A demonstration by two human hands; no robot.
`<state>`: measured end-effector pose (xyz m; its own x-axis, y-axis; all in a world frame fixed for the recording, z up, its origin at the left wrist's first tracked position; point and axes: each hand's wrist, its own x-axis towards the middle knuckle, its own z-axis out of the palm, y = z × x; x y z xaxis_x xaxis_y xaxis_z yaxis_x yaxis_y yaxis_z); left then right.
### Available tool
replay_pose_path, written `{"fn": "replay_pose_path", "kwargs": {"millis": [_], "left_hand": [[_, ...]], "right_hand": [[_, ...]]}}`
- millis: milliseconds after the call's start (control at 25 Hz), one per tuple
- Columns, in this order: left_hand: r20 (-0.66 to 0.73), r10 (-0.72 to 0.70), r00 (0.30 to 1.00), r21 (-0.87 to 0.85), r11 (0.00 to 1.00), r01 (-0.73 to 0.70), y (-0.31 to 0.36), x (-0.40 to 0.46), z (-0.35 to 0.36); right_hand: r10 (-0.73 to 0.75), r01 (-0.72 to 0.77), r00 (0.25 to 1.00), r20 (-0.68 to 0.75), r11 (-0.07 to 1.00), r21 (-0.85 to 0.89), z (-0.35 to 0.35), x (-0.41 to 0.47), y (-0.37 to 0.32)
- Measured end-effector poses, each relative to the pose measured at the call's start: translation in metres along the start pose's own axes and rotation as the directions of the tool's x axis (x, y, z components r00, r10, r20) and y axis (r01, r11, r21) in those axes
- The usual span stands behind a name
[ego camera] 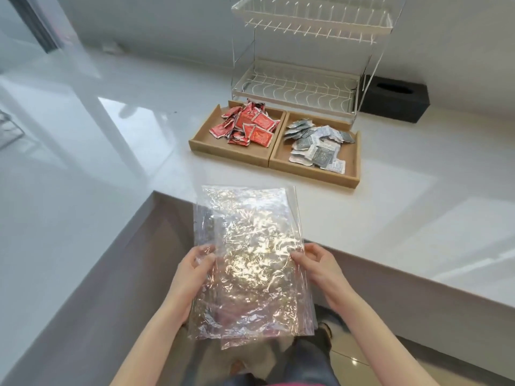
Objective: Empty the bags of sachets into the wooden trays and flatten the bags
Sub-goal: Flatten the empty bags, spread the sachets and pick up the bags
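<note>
Flat, crinkled clear plastic bags (248, 254) lie stacked together, held up over the counter's inner corner. My left hand (195, 267) grips their left edge and my right hand (317, 263) grips their right edge. The bags look empty. Farther back stand two wooden trays side by side: the left tray (203, 143) holds a heap of red sachets (248, 125), the right tray (349, 168) holds grey and white sachets (317, 146).
A white wire dish rack (301, 87) stands right behind the trays. A black tissue box (395, 100) sits to its right. The white counter (125, 140) is L-shaped, wrapping around where I stand; floor shows below the bags.
</note>
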<state>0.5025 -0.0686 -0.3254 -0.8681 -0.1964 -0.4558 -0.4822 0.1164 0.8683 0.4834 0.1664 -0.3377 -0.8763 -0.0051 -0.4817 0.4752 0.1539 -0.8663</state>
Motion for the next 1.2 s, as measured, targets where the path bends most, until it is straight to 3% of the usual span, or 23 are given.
{"fn": "replay_pose_path", "kwargs": {"millis": [320,800,960,1200], "left_hand": [[-0.103,-0.155,0.982,-0.082,0.986,0.147,-0.039,-0.016,-0.033],[-0.217,-0.361,0.907,-0.134,0.931,0.339,-0.115,0.014,-0.037],[-0.256,-0.434,0.864,-0.116,0.901,0.419,-0.161,0.044,-0.037],[-0.283,-0.543,0.790,-0.208,0.839,0.502,-0.259,0.104,-0.024]], "right_hand": [[0.034,-0.019,0.989,0.142,0.994,-0.103,0.040,-0.013,0.009],[0.231,-0.122,0.932,0.280,0.925,-0.360,0.079,0.047,0.064],[0.302,-0.174,0.912,0.277,0.897,-0.406,0.101,0.084,0.101],[0.310,-0.213,0.938,0.153,0.867,-0.450,0.140,0.152,0.193]]}}
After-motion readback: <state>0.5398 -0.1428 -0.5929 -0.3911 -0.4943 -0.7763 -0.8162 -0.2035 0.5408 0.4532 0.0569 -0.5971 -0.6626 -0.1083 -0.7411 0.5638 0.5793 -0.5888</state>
